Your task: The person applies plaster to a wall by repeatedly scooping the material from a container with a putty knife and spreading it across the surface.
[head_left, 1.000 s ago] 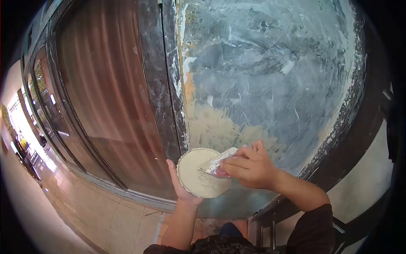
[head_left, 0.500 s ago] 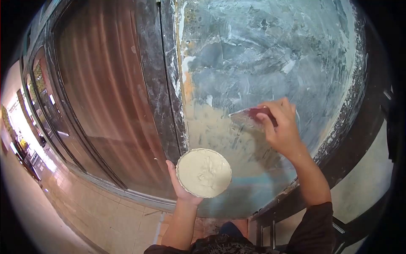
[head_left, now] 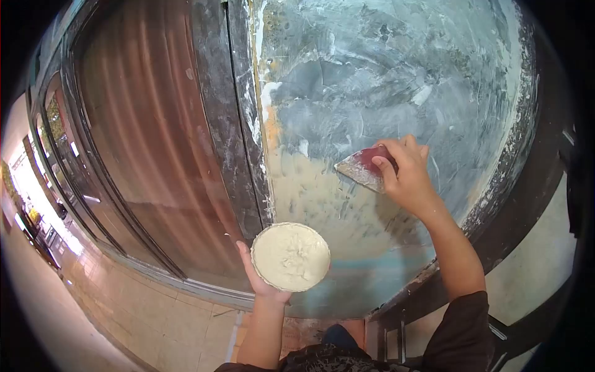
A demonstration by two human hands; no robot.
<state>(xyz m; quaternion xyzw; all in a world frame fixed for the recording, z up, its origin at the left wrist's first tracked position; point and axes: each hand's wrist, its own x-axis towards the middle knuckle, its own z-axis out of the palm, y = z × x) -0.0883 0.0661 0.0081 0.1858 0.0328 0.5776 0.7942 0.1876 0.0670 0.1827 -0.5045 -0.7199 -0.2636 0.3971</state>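
My left hand (head_left: 265, 280) holds a round bowl of cream-coloured paste (head_left: 291, 256) from below, its thumb along the left rim. The paste has a rough, stirred patch in the middle. My right hand (head_left: 403, 170) grips a dark red scraper (head_left: 367, 167) with a paste-smeared blade, whose face is turned towards me near the wall panel. Whether the blade touches the surface, I cannot tell. Behind it, the blue-grey panel (head_left: 372, 80) carries whitish smears, and a beige coat (head_left: 304, 192) covers part of its lower left.
Left of the panel stands a dark, paint-spotted frame (head_left: 226, 118) beside glass with a brown curtain (head_left: 142, 111) behind it. A dark frame (head_left: 520, 186) borders the right side. Tiled floor (head_left: 149, 316) lies below, and a bright opening shows at far left.
The scraper has tilted, so more of its blade face shows. My left hand and the bowl have shifted slightly left and down in the view.
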